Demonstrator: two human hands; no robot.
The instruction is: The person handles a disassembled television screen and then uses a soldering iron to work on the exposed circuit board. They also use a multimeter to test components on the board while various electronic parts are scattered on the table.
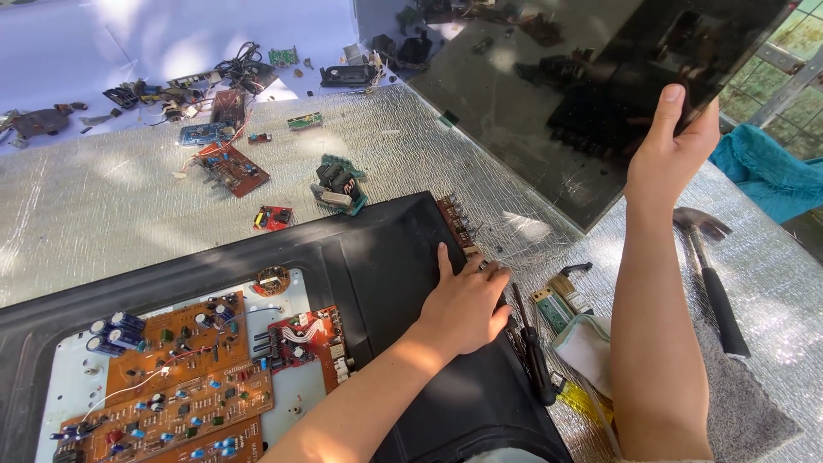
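The person's right hand (673,150) was up high, with the thumb on the front of a big dark glass panel (583,94) and the other fingers hidden behind its edge, so it pinched the panel. The panel was tilted up off the table, and its low corner came down near the silver table cover (129,214). The left hand (467,304) lay flat with its fingers spread on the black back shell (377,257) of a flat screen set, right at the shell's edge, and it gripped nothing. The shell lay open like a shallow tray. Inside it sat a large orange circuit board (171,377) with blue round parts, a small red board (304,343) beside it, and a grey metal plate (291,403) under them. Just beside the left hand, a black screwdriver (531,351) lay on the table, and a small green board (553,309) lay next to it. A hammer (711,274) with a black handle lay behind the right arm. Farther off, loose red and green boards (231,167) and wires were scattered across the table. A blue cloth (763,171) sat at the far right.
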